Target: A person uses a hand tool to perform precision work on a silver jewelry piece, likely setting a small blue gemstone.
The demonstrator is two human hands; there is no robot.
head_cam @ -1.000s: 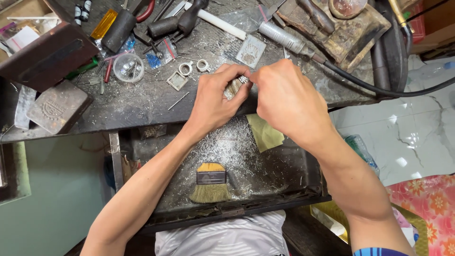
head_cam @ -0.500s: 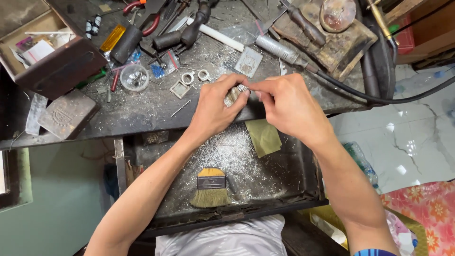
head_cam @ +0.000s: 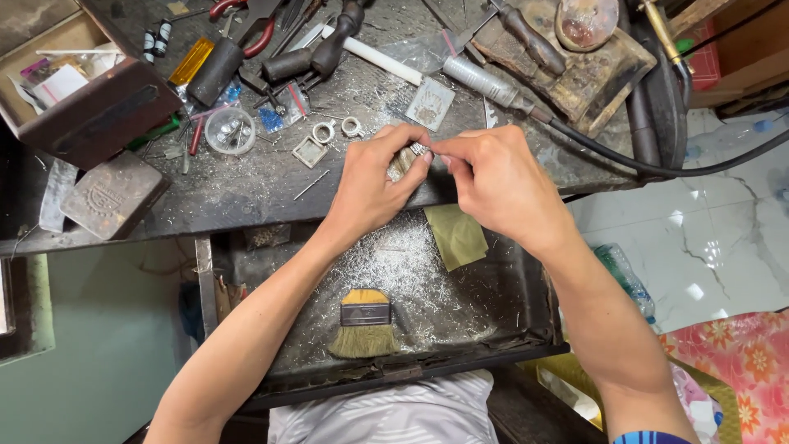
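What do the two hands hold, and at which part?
Left hand and right hand pinch a small silvery metal piece between fingertips; exact part hidden.

Two bare forearms, left hand [head_cam: 374,185] and right hand [head_cam: 501,185] without rings or gloves, blue striped sleeve cuff [head_cam: 649,437] at right upper arm, white grey-striped shirt [head_cam: 386,415] at the waist

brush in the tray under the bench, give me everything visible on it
The brush is short, wide and flat: a yellow-tan stub handle, a dark metal-looking ferrule band, and pale straw-coloured bristles splaying out at the tip. It lies flat in the dark tray below the bench edge, handle toward the bench, bristles toward the person. Silvery filings lie scattered around it and under it. Neither hand touches it; both are up at the bench edge. An olive cloth piece lies apart, up and right.
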